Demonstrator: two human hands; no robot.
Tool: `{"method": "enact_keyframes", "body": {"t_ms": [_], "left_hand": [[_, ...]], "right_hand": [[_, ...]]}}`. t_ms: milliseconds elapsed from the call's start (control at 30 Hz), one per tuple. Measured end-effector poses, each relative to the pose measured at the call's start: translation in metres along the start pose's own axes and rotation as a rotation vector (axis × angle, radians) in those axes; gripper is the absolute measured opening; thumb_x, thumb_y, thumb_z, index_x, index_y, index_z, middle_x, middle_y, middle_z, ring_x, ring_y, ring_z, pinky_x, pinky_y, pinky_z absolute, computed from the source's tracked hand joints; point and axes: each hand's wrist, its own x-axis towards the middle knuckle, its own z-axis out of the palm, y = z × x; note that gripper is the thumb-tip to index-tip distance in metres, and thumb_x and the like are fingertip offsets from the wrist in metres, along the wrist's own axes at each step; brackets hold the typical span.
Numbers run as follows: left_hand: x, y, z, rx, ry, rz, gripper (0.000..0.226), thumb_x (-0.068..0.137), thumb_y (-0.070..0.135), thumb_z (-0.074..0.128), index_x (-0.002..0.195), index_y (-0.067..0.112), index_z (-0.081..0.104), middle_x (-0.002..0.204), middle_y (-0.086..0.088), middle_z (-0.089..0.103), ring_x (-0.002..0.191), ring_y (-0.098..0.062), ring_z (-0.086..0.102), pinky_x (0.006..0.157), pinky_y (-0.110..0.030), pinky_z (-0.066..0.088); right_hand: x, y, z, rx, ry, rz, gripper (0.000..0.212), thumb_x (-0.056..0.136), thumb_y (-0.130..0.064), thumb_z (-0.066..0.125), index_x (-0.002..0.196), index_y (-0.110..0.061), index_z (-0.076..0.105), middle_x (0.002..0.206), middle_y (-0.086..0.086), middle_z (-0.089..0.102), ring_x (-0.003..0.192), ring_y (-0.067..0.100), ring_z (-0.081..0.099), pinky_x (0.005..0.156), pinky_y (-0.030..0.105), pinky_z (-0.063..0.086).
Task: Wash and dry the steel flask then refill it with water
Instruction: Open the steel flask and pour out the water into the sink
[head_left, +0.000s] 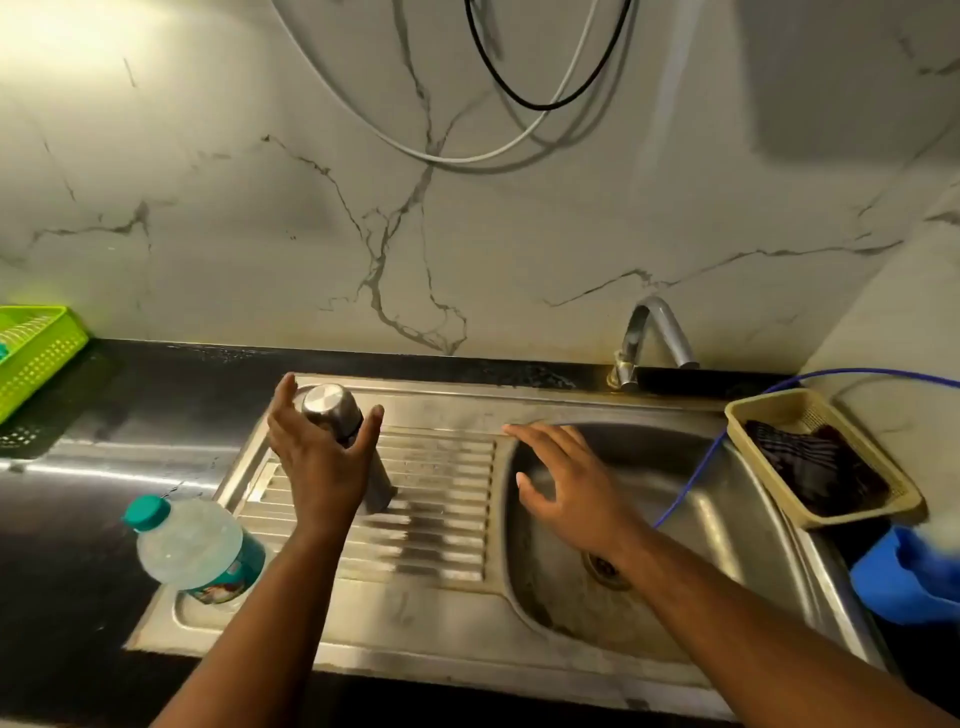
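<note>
**Head view (only view)**

1. Steel flask (332, 410): stands on the ribbed drainboard (441, 525), left of the sink bowl (717, 525). A shiny round end faces up; cap or base, you cannot tell.
2. Your left hand (317, 457): spread wide round the flask's upper part, thumb on one side and fingers on the other, not closed on it. Whether it touches the steel is unclear.
3. Your right hand (566, 493): fingers straight and spread, holding nothing, blurred, over the bowl's left side.
4. Tap (649, 332): behind the bowl, with no water seen running.
5. Plastic bottle (192, 545), teal cap: on the drainboard's near-left corner, beside your left forearm.
6. Beige basket (753, 410): holds a dark cloth and sits on the sink's right edge.

**Handling note (a judgement):** the step looks like taking up the flask for washing. Close your fingers fully round the body before lifting, since wet steel likely slips. Carry it across to the bowl, keeping your forearm off the plastic bottle, and let your right hand work the tap.
</note>
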Motion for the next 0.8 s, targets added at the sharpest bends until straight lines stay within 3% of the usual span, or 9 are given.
{"method": "enact_keyframes", "body": {"t_ms": [167,333,500,667,800], "left_hand": [[0.003,-0.023,0.004,-0.088,-0.144,-0.260,0.106,0.074,0.030,0.088,0.154,0.023,0.018,0.156,-0.013,0.039,0.142,-0.036,0.041,0.115,-0.054,0.038],[-0.002,-0.042,0.010,-0.091,-0.181,-0.392,0.071,0.083,0.025,0.082,0.139,0.015,0.040,0.140,-0.015,0.057,0.130,-0.038,0.053,0.108,-0.055,0.044],[-0.008,-0.048,0.017,-0.116,-0.167,-0.325,0.061,0.078,0.033,0.085,0.127,0.021,0.050,0.128,-0.012,0.063,0.120,-0.036,0.060,0.100,-0.052,0.049],[-0.031,-0.015,0.041,-0.185,-0.264,-0.162,0.059,0.074,0.028,0.089,0.122,0.020,0.055,0.113,-0.004,0.064,0.102,-0.026,0.059,0.089,-0.042,0.049],[-0.063,0.022,0.076,-0.212,-0.385,-0.090,0.065,0.070,0.025,0.092,0.124,0.016,0.058,0.111,-0.002,0.065,0.100,-0.022,0.060,0.082,-0.035,0.048]], "right_hand": [[0.002,-0.009,0.003,0.027,-0.051,0.034,0.064,0.097,-0.035,0.063,0.152,-0.045,0.031,0.147,-0.013,0.041,0.132,0.001,0.037,0.109,0.027,0.040],[-0.003,-0.015,0.003,0.005,-0.035,0.069,0.061,0.096,-0.035,0.063,0.150,-0.045,0.035,0.134,-0.017,0.049,0.121,-0.001,0.042,0.099,0.025,0.044],[-0.021,-0.009,-0.006,0.032,0.025,0.135,0.056,0.096,-0.033,0.063,0.148,-0.039,0.043,0.125,-0.019,0.054,0.117,-0.001,0.047,0.094,0.028,0.051],[-0.030,0.015,-0.029,0.073,0.119,0.218,0.055,0.096,-0.028,0.066,0.146,-0.038,0.046,0.121,-0.015,0.056,0.110,0.000,0.051,0.094,0.022,0.049],[-0.030,0.046,-0.050,0.137,0.166,0.201,0.054,0.095,-0.023,0.068,0.145,-0.032,0.050,0.118,-0.012,0.062,0.106,0.005,0.057,0.091,0.021,0.053]]}}
